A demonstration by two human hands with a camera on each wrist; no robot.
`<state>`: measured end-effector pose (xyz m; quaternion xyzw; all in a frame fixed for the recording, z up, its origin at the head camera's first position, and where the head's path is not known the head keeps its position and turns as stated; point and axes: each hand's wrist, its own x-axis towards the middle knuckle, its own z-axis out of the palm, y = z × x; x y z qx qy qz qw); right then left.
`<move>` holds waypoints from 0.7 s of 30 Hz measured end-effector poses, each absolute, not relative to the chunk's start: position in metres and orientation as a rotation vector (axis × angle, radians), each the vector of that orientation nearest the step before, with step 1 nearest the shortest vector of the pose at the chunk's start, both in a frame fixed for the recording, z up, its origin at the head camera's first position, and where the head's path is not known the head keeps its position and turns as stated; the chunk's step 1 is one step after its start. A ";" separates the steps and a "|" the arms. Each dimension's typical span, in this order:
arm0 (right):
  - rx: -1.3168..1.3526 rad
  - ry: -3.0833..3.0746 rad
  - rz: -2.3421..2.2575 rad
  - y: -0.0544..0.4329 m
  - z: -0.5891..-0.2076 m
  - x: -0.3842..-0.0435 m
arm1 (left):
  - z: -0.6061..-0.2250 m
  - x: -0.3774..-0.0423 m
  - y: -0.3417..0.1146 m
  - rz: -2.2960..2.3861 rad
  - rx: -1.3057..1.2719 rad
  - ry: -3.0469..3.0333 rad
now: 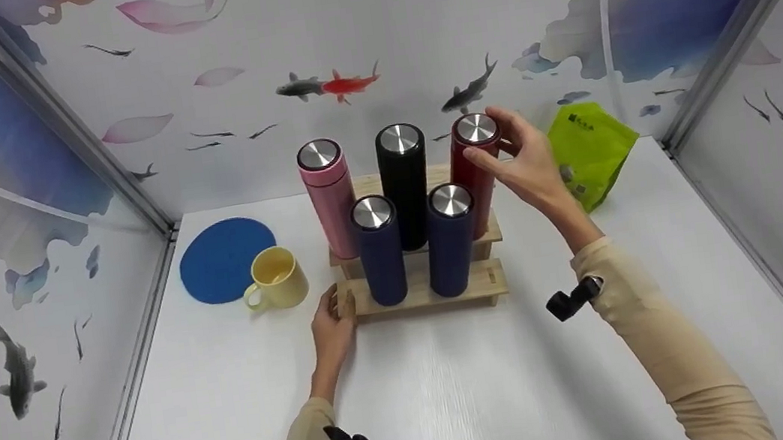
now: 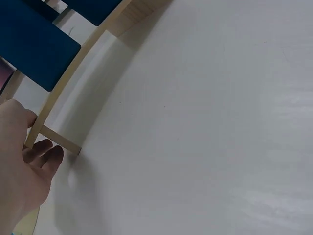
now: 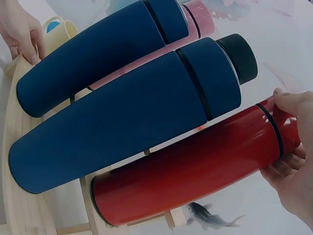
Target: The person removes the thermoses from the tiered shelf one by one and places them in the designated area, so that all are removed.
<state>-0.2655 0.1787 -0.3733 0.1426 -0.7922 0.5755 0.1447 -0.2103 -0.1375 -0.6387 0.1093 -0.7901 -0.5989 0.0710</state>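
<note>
A stepped wooden rack (image 1: 486, 279) carries several thermos flasks. On its upper step stand a pink flask (image 1: 331, 213), a black flask (image 1: 405, 188) and a red flask (image 1: 471, 164); two blue flasks (image 1: 383, 263) stand on the lower step. My right hand (image 1: 524, 161) grips the red flask near its lid, thumb in front and fingers behind, as the right wrist view (image 3: 293, 147) also shows. With thumb above and fingers below, my left hand (image 2: 29, 161) pinches the left end of the lower step. The red flask's base rests on the upper step.
Left of the rack stand a yellow mug (image 1: 282, 280) and a round blue mat (image 1: 223, 261), the mug overlapping the mat's edge. A lime-green bag (image 1: 591, 152) stands at the back right. Printed panels (image 1: 396, 22) wall the white table (image 1: 445, 395) at the back and sides.
</note>
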 end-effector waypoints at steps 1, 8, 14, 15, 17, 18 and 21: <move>0.410 -2.277 1.657 0.179 -0.373 -0.265 | -0.640 -0.210 -0.137 -1.805 0.329 -2.360; 0.410 -2.216 1.648 0.178 -0.376 -0.265 | -0.643 -0.208 -0.133 -1.860 0.359 -2.270; 0.392 -2.160 1.648 0.178 -0.378 -0.265 | -0.643 -0.204 -0.131 -1.910 0.378 -2.229; 0.389 -2.158 1.641 0.179 -0.377 -0.264 | -0.643 -0.204 -0.131 -1.908 0.384 -2.228; 0.380 -2.155 1.636 0.180 -0.377 -0.264 | -0.643 -0.204 -0.131 -1.906 0.393 -2.226; 0.377 -2.157 1.634 0.180 -0.376 -0.263 | -0.643 -0.204 -0.131 -1.901 0.393 -2.225; 0.368 -2.164 1.634 0.183 -0.374 -0.262 | -0.643 -0.205 -0.132 -1.889 0.407 -2.226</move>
